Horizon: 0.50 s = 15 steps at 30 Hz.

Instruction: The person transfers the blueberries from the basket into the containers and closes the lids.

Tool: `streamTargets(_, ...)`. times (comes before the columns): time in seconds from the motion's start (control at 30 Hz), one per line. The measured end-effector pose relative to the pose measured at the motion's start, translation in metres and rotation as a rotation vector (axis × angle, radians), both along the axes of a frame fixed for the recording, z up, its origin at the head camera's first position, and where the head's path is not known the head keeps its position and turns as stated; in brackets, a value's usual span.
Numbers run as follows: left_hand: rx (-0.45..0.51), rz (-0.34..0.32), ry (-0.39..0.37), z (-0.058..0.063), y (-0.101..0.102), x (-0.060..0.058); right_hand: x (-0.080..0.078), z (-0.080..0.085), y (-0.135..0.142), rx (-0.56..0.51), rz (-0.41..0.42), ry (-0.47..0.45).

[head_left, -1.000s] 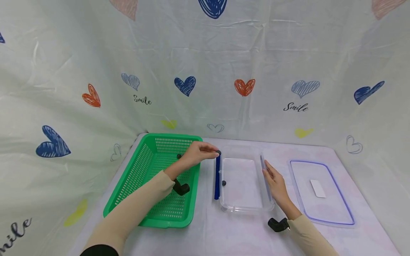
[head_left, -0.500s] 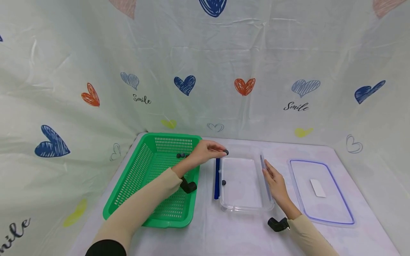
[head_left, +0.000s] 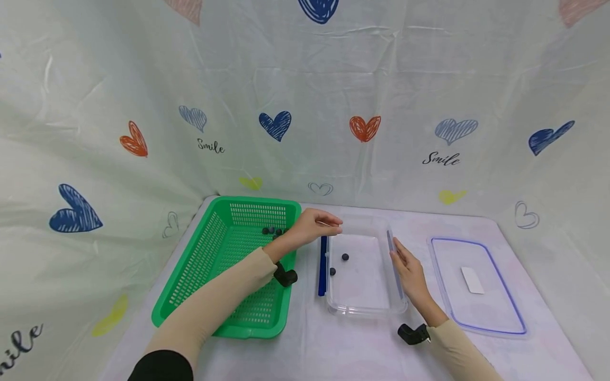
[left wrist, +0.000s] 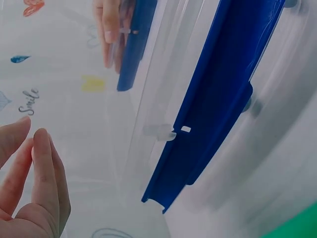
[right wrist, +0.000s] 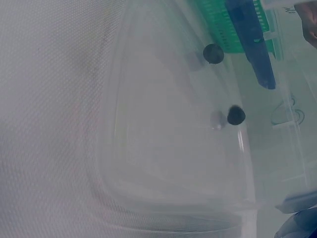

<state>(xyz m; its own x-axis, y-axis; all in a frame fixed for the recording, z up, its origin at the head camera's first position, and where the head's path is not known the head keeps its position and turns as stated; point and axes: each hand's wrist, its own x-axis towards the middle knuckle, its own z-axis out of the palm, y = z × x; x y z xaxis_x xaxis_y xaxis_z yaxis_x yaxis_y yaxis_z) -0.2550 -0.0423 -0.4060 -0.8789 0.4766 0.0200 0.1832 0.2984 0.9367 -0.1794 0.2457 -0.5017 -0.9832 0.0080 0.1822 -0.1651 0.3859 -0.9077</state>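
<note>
Two blueberries, one farther back (head_left: 345,257) and one by the left wall (head_left: 332,271), lie inside a clear plastic box (head_left: 367,311). Both also show through the box in the right wrist view, as dark round blueberries (right wrist: 213,53). Over the box's back left corner is my left hand (head_left: 314,225); its thumb and fingertips point rightward with nothing between them. In the left wrist view the left hand's fingers (left wrist: 44,173) are nearly straight. My right hand (head_left: 409,270) rests its straight fingers against the raised clip flap on the box's right side.
A green basket (head_left: 248,333) stands left of the box, with several blueberries (head_left: 271,230) at its back right, partly behind my left wrist. A blue clip flap (head_left: 322,270) hangs out along the box's left side. The clear lid (head_left: 491,301) with a blue seal lies at the right.
My left hand has moved rightward over the box and let go of a blueberry, which now lies on the box floor beside the first. The right hand has stayed put.
</note>
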Motion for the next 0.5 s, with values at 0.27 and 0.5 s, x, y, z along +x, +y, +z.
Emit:
streamTargets(0.27, 0.032, 0.024, -0.029, 0.006, -0.011, -0.001, 0.003, 0.007, -0.003, 0.015, -0.002, -0.007)
streamTargets(0.5, 0.040, 0.067, -0.015, 0.008, -0.028, -0.002, 0.012, 0.030, -0.010, -0.002, 0.017, -0.030)
